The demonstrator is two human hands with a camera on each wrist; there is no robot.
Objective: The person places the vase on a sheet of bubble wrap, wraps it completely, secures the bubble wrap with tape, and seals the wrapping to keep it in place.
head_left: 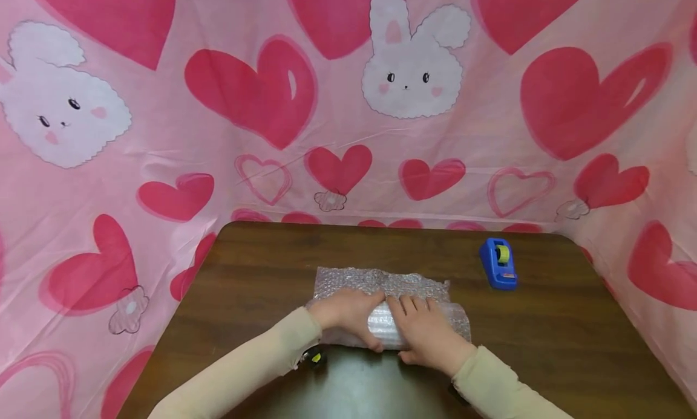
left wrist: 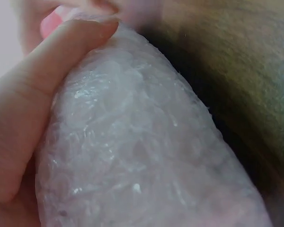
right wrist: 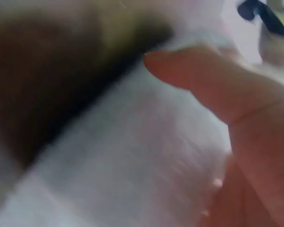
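Label: a small reddish sticker (head_left: 509, 276) sits on the near end of the blue tape dispenser (head_left: 494, 268); too small for you to read. The dispenser carries a yellowish tape roll (head_left: 503, 254) and stands beyond your right hand (head_left: 432, 337), near the table's far right corner.

Edges: the brown wood-grain table (head_left: 555, 346) has rounded far corners, and its far edge runs close to the pink cloth (head_left: 348, 129) printed with hearts and rabbit heads. The near edge is out of view. Your bubble-wrap bundle (head_left: 385, 323) lies crosswise near the table's middle, well apart from both side edges. Bare wood shows between it and the dispenser, and more on either side.

Bundle: rolled part towards you, flat flap (head_left: 376, 280) spreading away with an uneven far margin. The right end sticks out past your right hand.

Hands: your left hand (head_left: 348, 313) grips the roll, thumb spread wide from the fingers, thumb on the near side; whether its other fingertips press together you cannot tell. Your right hand grips too: fingers over the top, slightly spread, thumb near the front. The right wrist view is blurred.
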